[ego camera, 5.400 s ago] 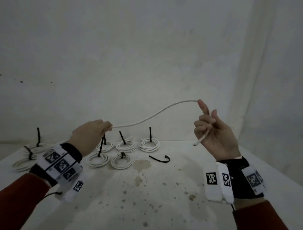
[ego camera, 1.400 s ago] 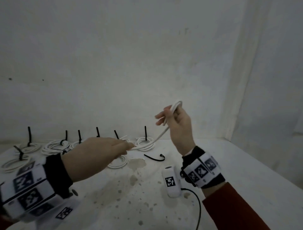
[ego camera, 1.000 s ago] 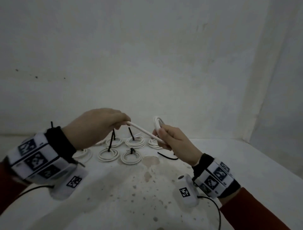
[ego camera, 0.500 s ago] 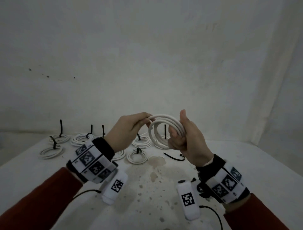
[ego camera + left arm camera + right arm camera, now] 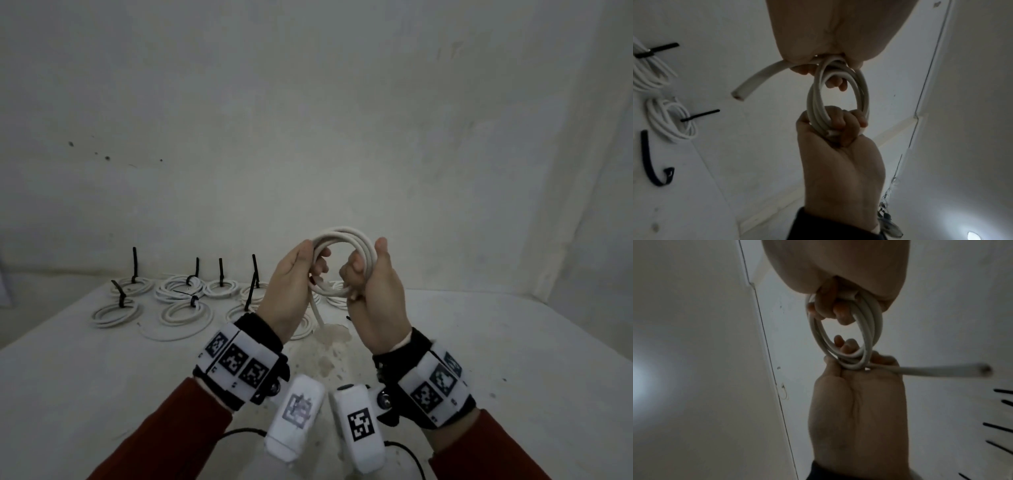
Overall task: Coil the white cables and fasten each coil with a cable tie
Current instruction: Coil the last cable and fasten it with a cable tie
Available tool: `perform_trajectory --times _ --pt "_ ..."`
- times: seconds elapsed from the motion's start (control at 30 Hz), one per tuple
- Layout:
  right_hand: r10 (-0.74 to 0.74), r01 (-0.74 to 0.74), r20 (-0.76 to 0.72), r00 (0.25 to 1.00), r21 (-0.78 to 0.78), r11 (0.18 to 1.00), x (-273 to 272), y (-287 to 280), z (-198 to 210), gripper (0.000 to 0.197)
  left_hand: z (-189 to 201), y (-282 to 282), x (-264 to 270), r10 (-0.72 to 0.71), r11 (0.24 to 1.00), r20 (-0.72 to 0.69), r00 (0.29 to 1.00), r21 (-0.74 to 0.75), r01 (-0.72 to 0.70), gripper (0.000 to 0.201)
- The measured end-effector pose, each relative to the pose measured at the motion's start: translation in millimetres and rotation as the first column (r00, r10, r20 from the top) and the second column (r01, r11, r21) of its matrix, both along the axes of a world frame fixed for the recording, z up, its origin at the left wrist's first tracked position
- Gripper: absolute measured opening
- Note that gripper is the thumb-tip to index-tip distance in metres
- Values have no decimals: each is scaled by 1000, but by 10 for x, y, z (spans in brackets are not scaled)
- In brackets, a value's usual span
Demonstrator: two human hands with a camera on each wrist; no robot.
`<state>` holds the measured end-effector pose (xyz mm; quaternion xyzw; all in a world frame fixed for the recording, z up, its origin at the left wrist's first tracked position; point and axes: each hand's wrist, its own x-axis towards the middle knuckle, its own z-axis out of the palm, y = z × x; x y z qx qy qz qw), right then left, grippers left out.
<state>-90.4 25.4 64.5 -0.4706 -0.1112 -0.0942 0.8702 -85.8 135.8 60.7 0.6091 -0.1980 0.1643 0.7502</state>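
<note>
A white cable coil [image 5: 342, 238] of a few loops hangs in the air above the table, held between both hands. My left hand [image 5: 308, 270] grips its left side, and my right hand [image 5: 363, 274] grips its right side with fingers curled through the ring. The cable's free end [image 5: 317, 313] sticks down below the left hand. The left wrist view shows the coil [image 5: 838, 97] and the cut end [image 5: 756, 81] poking out. A loose black cable tie [image 5: 651, 162] lies on the table. In the right wrist view, fingers [image 5: 838, 313] pass through the coil [image 5: 869, 331].
Several tied white coils [image 5: 181, 291] with upright black tie tails lie in rows at the back left of the white table [image 5: 479, 342]. An untied cable loop [image 5: 171, 330] lies in front of them. A stain [image 5: 330, 339] marks the table's middle. Walls stand behind and right.
The cable, once stretched between my hands, has been wound into a coil. Since half a second ago my left hand has closed round the coil's left side.
</note>
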Motion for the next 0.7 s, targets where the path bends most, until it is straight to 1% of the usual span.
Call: perform_trajectory --times 0.07,0.1,0.13,0.23,0.3,0.33,0.37,0.43,0.47,0.5,0.53,0.57,0.6,0.67,0.7 --pt "43 -42 -31 999 42 998 40 17 -76 55 6 30 23 -122 986 -74 990 -124 112 38" --pt "64 -63 -30 998 25 998 62 13 -112 55 0 46 24 -136 983 -87 987 -136 124 36" --pt "77 -78 -26 997 -25 997 80 0 -137 56 -12 64 27 -117 987 -86 989 -116 107 34" --pt "105 -105 -12 994 -247 963 91 -70 -147 57 -57 122 66 29 998 -54 998 56 -26 33" --pt "106 -99 5 994 -329 939 73 -95 -124 60 -64 167 114 113 970 7 994 216 -112 33" --pt "104 -95 6 995 -344 934 73 -96 -115 62 -50 189 136 154 935 73 985 312 -170 33" --pt "105 -100 -2 994 -341 935 72 -95 -98 65 -27 214 154 190 879 151 970 414 -236 33" --pt "120 -123 -29 992 -318 940 73 -95 -58 72 41 257 178 219 737 279 935 581 -346 33" --pt "119 -124 -34 992 -329 936 75 -101 -38 74 73 275 188 221 684 314 924 626 -376 33" --pt "102 -106 -28 994 -367 924 78 -110 -21 72 94 296 203 218 651 329 919 652 -388 33" --pt "78 -74 -10 997 -418 905 78 -117 -9 66 108 313 215 220 638 330 918 663 -391 33" --pt "58 -41 23 998 -462 886 78 -124 -8 57 114 326 221 229 646 311 922 660 -383 33" --pt "49 -14 59 997 -493 870 79 -130 -19 49 112 330 220 243 679 272 931 638 -364 35" --pt "64 2 107 992 -523 852 88 -140 -58 41 110 322 214 257 778 155 954 552 -300 40" --pt "83 -13 108 991 -528 849 100 -148 -83 39 113 316 218 254 823 102 962 499 -270 41"
